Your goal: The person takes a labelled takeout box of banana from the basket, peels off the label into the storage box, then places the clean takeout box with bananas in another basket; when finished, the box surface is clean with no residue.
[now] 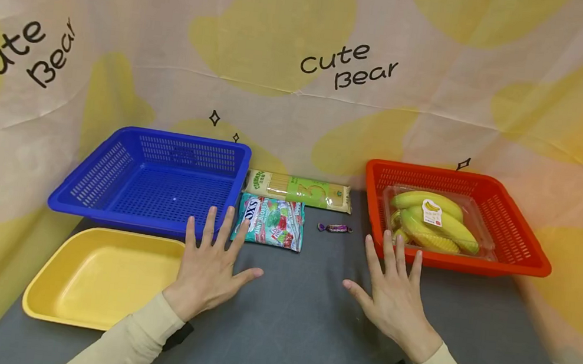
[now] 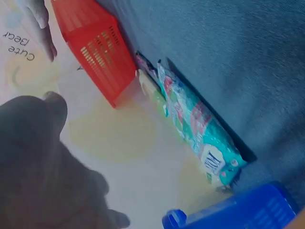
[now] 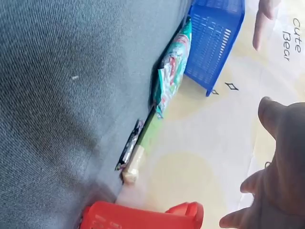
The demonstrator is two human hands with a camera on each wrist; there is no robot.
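Observation:
Both hands hover over the grey table with fingers spread and nothing held. My left hand (image 1: 210,271) is between the yellow tub (image 1: 96,318) and a teal bag of candy (image 1: 272,221), its fingertips overlapping the front of the blue basket (image 1: 122,220) in the head view. My right hand (image 1: 392,293) is in front of the red basket (image 1: 523,265), which holds a clear plastic box of bananas (image 1: 439,224). Behind the candy bag lies a pack of noodles (image 1: 298,190). A small purple wrapped candy (image 1: 334,228) lies between the candy bag and the red basket.
A cloth backdrop (image 1: 293,117) printed with "Cute Bear" hangs behind and at both sides of the table (image 1: 291,336). The blue basket stands at the back left, the yellow tub in front of it, and the red basket at the back right.

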